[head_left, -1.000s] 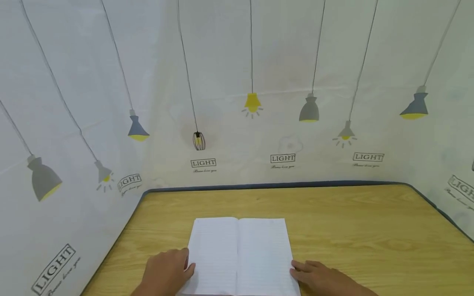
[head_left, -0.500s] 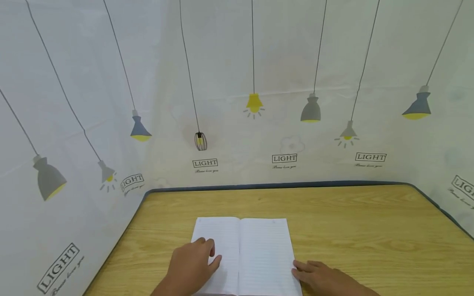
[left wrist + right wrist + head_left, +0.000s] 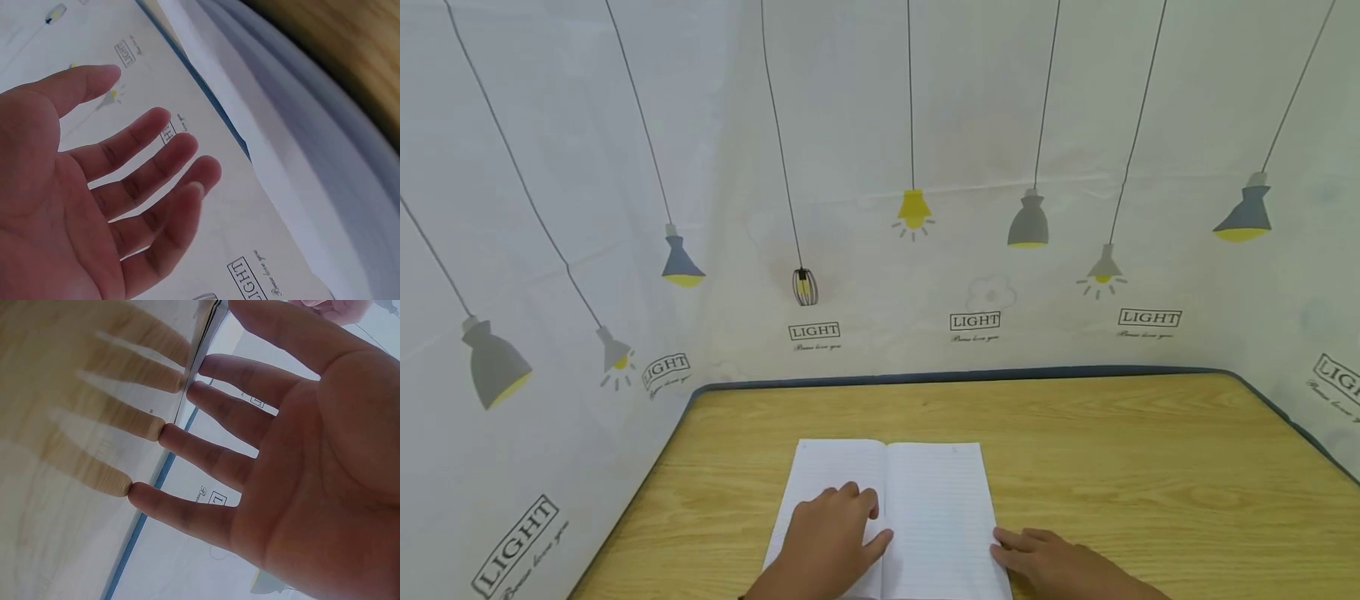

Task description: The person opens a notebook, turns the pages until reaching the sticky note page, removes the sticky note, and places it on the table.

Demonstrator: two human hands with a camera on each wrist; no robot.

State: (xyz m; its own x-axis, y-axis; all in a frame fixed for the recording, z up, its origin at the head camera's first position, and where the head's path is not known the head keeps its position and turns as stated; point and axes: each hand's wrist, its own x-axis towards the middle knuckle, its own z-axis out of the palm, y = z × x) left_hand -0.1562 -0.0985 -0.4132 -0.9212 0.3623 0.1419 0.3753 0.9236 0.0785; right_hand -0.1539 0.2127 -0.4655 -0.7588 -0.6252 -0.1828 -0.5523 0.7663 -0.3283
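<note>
An open notebook (image 3: 936,517) with lined white pages lies flat on the wooden table in the head view. My left hand (image 3: 831,537) is above its left page, fingers loosely bent and thumb reaching toward the centre fold. In the left wrist view this hand (image 3: 94,194) holds nothing, and the notebook's page edges (image 3: 300,156) run blurred beside it. At the right page's outer edge rests my right hand (image 3: 1048,562). The right wrist view shows that hand (image 3: 294,456) with extended fingers, some fingertips on the tabletop and the thumb side against the notebook's edge (image 3: 203,340).
The wood-grain table (image 3: 1112,458) extends around the notebook, with a dark blue border (image 3: 925,377) at its back. White sheeting (image 3: 865,125) printed with hanging lamps and "LIGHT" labels encloses the back and both sides.
My left hand has moved from the notebook's left edge rightward across the left page to near the fold. The right hand has stayed at the right edge.
</note>
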